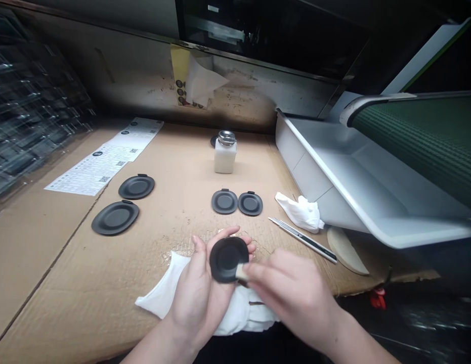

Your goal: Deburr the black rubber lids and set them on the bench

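My left hand [197, 288] is cupped palm up, holding a small black rounded plastic lid [227, 259] with its shallow recess facing up. My right hand [292, 293] pinches a small cream-coloured pad [242, 272] against the lid's lower right edge; whether it is felt or sponge I cannot tell. Under both hands lies a white cloth [235, 313]. Just beyond them, two similar tabbed black lids [224, 201] sit side by side. Two more, a nearer lid [115, 218] and a farther lid [136, 187], rest on the left.
A white bottle with a metal top [225, 156] stands farther back on the cardboard [174, 172]. To the right are a crumpled white cloth [301, 213], a utility knife [303, 240], a beige half-round pad [345, 250] and a grey tub [326, 167]. Printed label sheets [102, 164] lie left.
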Demonstrator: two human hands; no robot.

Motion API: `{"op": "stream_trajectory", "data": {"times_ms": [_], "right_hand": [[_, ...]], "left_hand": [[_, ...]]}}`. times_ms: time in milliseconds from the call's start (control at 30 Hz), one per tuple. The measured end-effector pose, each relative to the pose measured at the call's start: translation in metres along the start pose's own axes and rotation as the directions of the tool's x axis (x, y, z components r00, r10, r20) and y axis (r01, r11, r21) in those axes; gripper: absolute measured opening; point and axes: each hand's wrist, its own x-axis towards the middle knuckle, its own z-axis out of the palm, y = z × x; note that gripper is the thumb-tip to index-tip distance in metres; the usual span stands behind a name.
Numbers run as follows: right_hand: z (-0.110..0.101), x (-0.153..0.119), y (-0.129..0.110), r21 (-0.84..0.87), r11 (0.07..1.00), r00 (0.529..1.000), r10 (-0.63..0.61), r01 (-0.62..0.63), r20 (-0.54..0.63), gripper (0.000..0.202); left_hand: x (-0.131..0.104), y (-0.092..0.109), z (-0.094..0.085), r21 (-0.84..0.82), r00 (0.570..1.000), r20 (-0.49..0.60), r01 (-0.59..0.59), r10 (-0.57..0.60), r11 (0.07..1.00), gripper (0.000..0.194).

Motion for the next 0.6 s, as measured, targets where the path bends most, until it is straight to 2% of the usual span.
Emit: {"op": "stream_trajectory", "data": {"times_ms": [67, 133, 267, 333, 400, 500, 533, 600], "right_hand": [[0.001, 0.002, 0.005, 0.044, 0.991, 0.988, 0.131, -0.128, -0.086, 0.017], [0.009, 0.006, 0.003, 0.089, 0.977, 0.967, 0.206, -0.195, -0.147, 0.018], [0.036, 0.015, -0.017, 0.133, 0.959, 0.937, 0.274, -0.25, -0.216, 0.017], [0.043, 0.015, -0.026, 0.13, 0.96, 0.937, 0.271, -0.248, -0.218, 0.018], [0.038, 0.013, -0.028, 0.121, 0.97, 0.962, 0.229, -0.213, -0.148, 0.018], [0.014, 0.007, -0.015, 0.099, 0.978, 0.982, 0.188, -0.185, -0.024, 0.015], [0.004, 0.006, -0.009, 0.078, 0.975, 0.977, 0.211, -0.207, -0.039, 0.015], [-0.011, 0.003, 0.002, 0.026, 0.955, 0.942, 0.297, -0.296, -0.157, 0.015]], "left_hand": [[0.001, 0.0, 0.0, 0.003, 1.0, 0.006, 0.005, -0.005, 1.0, 0.05], [0.001, 0.0, 0.0, 0.002, 1.0, 0.012, 0.007, -0.007, 1.0, 0.05], [-0.001, -0.001, -0.001, -0.011, 1.0, 0.025, -0.004, 0.004, 1.0, 0.05], [-0.001, -0.001, -0.001, -0.006, 1.0, 0.014, 0.002, -0.002, 1.0, 0.049], [-0.002, -0.001, -0.002, 0.009, 1.0, 0.006, 0.002, -0.002, 1.0, 0.049], [0.0, -0.002, -0.003, 0.007, 1.0, 0.023, -0.009, 0.009, 1.0, 0.052], [0.0, -0.002, -0.003, 0.002, 0.999, 0.03, -0.012, 0.012, 1.0, 0.053], [0.001, -0.001, -0.003, -0.004, 0.999, 0.048, -0.011, 0.012, 1.0, 0.055]]}}
